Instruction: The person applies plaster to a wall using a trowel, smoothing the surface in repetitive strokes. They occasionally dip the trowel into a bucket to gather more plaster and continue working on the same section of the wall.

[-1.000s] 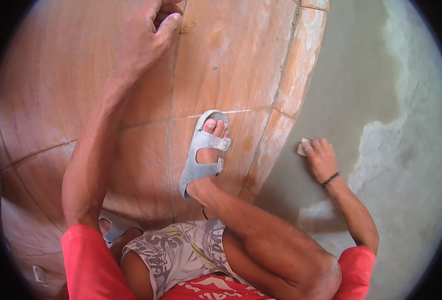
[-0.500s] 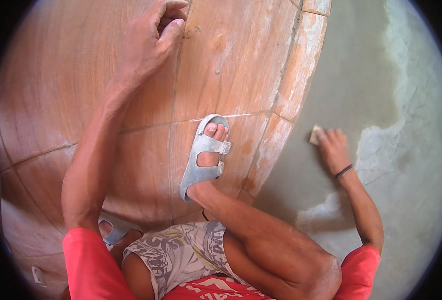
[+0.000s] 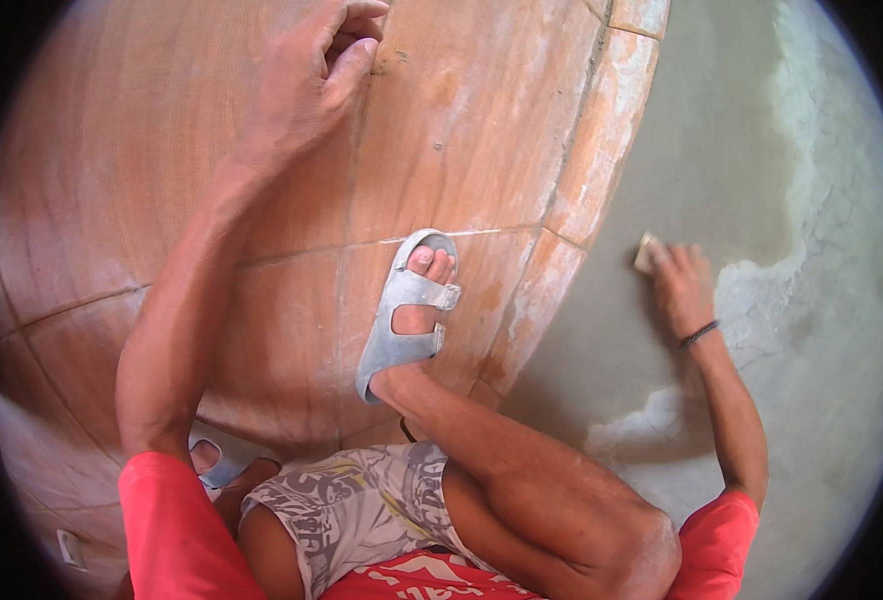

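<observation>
At the right, my right hand (image 3: 684, 285) grips a small pale block (image 3: 647, 254), perhaps a piece of sponge, and presses it against the smooth grey plaster surface (image 3: 702, 130). The fingers lie over the block and partly hide it. A dark band (image 3: 699, 334) circles that wrist. Near the top edge, my left hand (image 3: 327, 65) hangs over the orange-brown tiles (image 3: 462, 110) with fingers loosely curled and the thumb apart. Nothing shows in it, though whether it touches the tiles I cannot tell.
My foot in a grey sandal (image 3: 402, 318) stands on the tiles, and the other sandal (image 3: 224, 465) is at lower left. A narrow strip of whitish-smeared tiles (image 3: 582, 180) borders the grey surface. Lighter, rough patches (image 3: 762, 285) lie right of my right hand.
My right hand has slid a little up and to the right over the grey surface with the pale block. The left hand has shifted only slightly.
</observation>
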Available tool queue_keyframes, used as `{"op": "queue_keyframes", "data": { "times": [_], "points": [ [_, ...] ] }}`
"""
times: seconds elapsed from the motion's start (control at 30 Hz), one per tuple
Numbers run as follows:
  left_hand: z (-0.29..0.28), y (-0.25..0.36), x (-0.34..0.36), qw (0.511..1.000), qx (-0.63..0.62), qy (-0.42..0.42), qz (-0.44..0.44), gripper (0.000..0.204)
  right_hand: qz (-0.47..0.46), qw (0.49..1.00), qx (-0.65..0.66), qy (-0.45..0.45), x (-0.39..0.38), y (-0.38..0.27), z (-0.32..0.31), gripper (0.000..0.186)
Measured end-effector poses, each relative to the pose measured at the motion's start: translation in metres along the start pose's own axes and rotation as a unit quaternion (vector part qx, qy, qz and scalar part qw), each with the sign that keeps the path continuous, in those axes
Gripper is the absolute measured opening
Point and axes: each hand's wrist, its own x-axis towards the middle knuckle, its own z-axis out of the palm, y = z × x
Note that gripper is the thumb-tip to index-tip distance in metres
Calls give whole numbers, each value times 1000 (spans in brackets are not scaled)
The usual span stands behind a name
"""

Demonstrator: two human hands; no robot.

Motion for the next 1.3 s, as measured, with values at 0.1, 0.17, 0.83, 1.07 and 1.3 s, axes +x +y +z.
{"op": "queue_keyframes", "data": {
  "times": [0.1,0.17,0.83,1.07,1.3],
  "points": [
    [13,6,0,1000,-14,10,-11,26,66,990,-11,125,53,20,-5,51],
    [13,9,0,1000,-5,19,-6,25,70,989,-14,131,71,10,5,50],
    [8,12,2,1000,29,4,5,27,0,1000,23,-1,39,-27,37,42],
    [13,18,-2,1000,-1,11,-23,25,61,993,-13,95,13,30,-18,48],
    [16,13,1,1000,14,23,6,26,60,990,-27,121,97,5,29,41]
  ]
}}
